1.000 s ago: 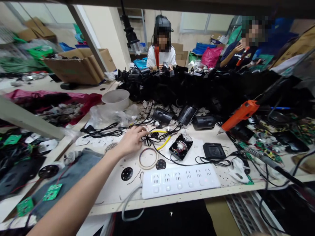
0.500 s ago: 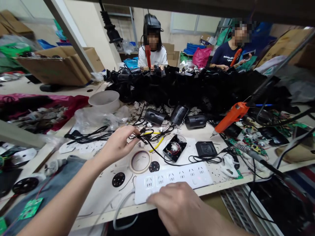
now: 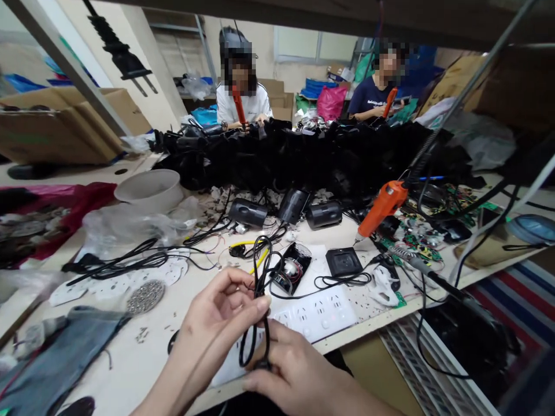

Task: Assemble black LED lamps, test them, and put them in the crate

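My left hand (image 3: 219,323) is raised over the bench's front edge and pinches a black cable (image 3: 260,271) between thumb and fingers. The cable loops down from the pinch. My right hand (image 3: 299,370) sits just below, its fingers closed on the cable's lower end. The cable trails back toward an opened black device (image 3: 288,268) with a motor showing inside. Beneath my hands lies a white power strip (image 3: 318,315), partly hidden by them.
An orange electric screwdriver (image 3: 381,205) hangs at the right. Black housings (image 3: 247,211), yellow-handled pliers (image 3: 251,248), a white bowl (image 3: 150,189), plastic bags and circuit boards (image 3: 416,240) litter the bench. Two people sit across behind a black pile (image 3: 303,156). A plug (image 3: 124,58) dangles upper left.
My left hand lifted the black cable off the bench and drew it toward me. My right hand came up from below and took hold of the cable's lower end. The view swung right.
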Demonstrator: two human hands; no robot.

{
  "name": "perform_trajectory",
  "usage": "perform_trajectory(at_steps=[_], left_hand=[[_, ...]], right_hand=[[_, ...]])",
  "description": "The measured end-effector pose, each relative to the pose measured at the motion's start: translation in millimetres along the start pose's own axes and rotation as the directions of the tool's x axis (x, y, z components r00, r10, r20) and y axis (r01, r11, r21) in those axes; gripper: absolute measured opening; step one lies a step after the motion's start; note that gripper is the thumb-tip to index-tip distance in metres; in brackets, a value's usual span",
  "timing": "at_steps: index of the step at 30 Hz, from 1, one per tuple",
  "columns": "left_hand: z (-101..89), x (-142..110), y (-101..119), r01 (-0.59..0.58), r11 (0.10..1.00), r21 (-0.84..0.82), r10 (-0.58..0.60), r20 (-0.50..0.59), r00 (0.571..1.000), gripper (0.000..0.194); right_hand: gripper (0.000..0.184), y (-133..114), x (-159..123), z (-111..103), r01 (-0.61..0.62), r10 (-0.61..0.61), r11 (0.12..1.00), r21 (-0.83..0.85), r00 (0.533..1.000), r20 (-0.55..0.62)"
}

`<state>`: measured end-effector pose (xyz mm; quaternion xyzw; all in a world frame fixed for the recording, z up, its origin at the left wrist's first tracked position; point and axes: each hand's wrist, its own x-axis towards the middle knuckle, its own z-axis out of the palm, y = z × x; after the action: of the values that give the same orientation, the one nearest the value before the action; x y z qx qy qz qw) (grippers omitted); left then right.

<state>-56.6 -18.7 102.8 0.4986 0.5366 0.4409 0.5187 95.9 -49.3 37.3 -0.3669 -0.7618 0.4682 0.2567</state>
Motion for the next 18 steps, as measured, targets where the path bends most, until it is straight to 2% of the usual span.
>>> perform_trajectory(at_steps=[2,4,5,6,8,10,11,14,18], left_hand=[[2.9,-6,-1,-0.049,0.998,0.027,0.043,0.195,0.98,0.021],[3.8,-8,-3,-0.197,0.971,0.138,0.122,0.421,0.899,0.017],[3.4,-5,-7,-0.297,0.93,0.218,0.163,0.482,0.861,0.018],[2.6,0,-12,-0.391,0.865,0.314,0.203,0.494,0.845,0.018],[0.8,13,-29,-0.475,0.707,0.525,0.305,0.38,0.873,0.024],[0.5,29,-50,-0.431,0.574,0.697,0.352,0.265,0.898,0.036],[1.4,35,-59,-0.415,0.528,0.741,0.354,0.252,0.901,0.043],[7.4,45,-78,-0.393,0.462,0.795,0.34,0.25,0.906,0.054],[13.7,42,-80,-0.393,0.451,0.801,0.342,0.252,0.905,0.059]], right_hand=[[0.019,6,-13,-12,0.0,0.0,1.0,-0.009,0.999,-0.042],[0.021,16,-27,-30,-0.035,0.034,0.999,-0.004,0.989,-0.146],[0.02,22,-33,-41,-0.063,0.059,0.998,-0.012,0.973,-0.223],[0.017,29,-40,-52,-0.113,0.099,0.993,-0.027,0.949,-0.301],[0.011,44,-52,-75,-0.219,0.176,0.974,-0.058,0.891,-0.419],[0.009,56,-61,-94,-0.268,0.187,0.959,-0.097,0.848,-0.495],[0.01,60,-63,-100,-0.279,0.178,0.952,-0.122,0.835,-0.521],[0.011,64,-64,-107,-0.297,0.153,0.934,-0.198,0.834,-0.531],[0.011,63,-55,-100,-0.274,0.11,0.918,-0.288,0.872,-0.477]])
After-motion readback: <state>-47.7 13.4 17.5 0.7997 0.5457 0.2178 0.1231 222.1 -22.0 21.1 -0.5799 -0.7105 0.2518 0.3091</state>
